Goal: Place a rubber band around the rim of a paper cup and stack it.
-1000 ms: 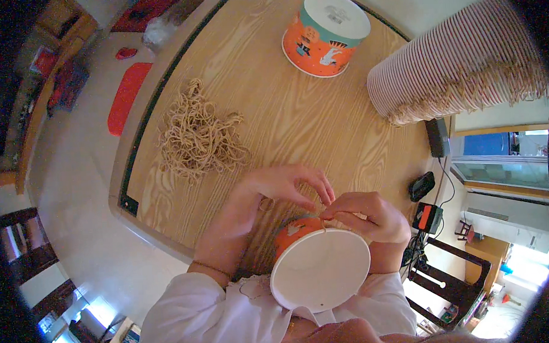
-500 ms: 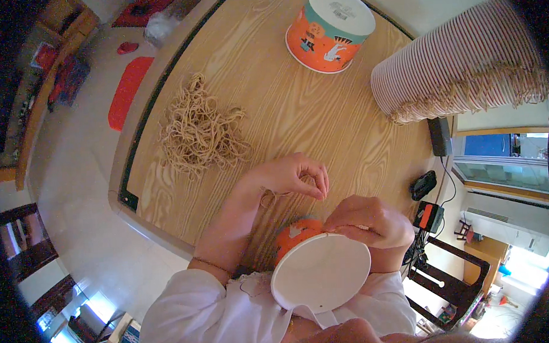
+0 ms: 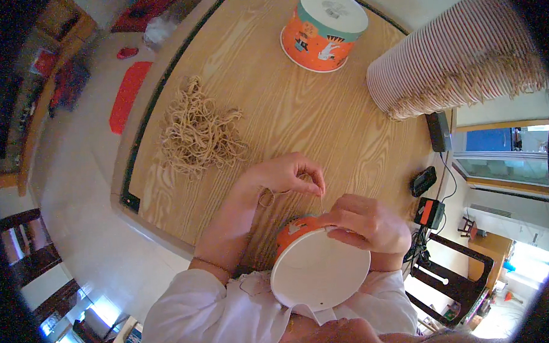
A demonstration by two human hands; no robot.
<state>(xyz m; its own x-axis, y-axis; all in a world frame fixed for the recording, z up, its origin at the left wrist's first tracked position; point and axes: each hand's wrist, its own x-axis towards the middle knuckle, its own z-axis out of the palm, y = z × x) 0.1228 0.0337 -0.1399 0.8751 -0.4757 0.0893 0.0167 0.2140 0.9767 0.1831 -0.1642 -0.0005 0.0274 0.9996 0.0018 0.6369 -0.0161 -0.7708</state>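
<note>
An orange paper tub (image 3: 321,268) lies tipped in my lap at the table's near edge, its white inside facing me. My right hand (image 3: 366,221) is closed at the tub's upper rim, fingers bent over it. Just above and left of it, my left hand (image 3: 296,174) pinches a thin strand of twine (image 3: 269,199), which loops below my wrist. A short length hangs from the fingertips toward the tub. A small dark hole shows in the tub near its lower rim. Farther left on the table lies a loose tangled heap of tan twine (image 3: 202,135).
A second orange and green tub (image 3: 325,30) stands upside down at the far side. At right lies a large striped cylinder (image 3: 452,56) with frayed fibres. A black adapter (image 3: 439,131), a small black case (image 3: 423,181) and cables line the right edge. Chairs stand beyond.
My right hand has shifted a little left and up along the tub's rim, its fingers now over the edge. My left hand keeps its pinch with barely any movement.
</note>
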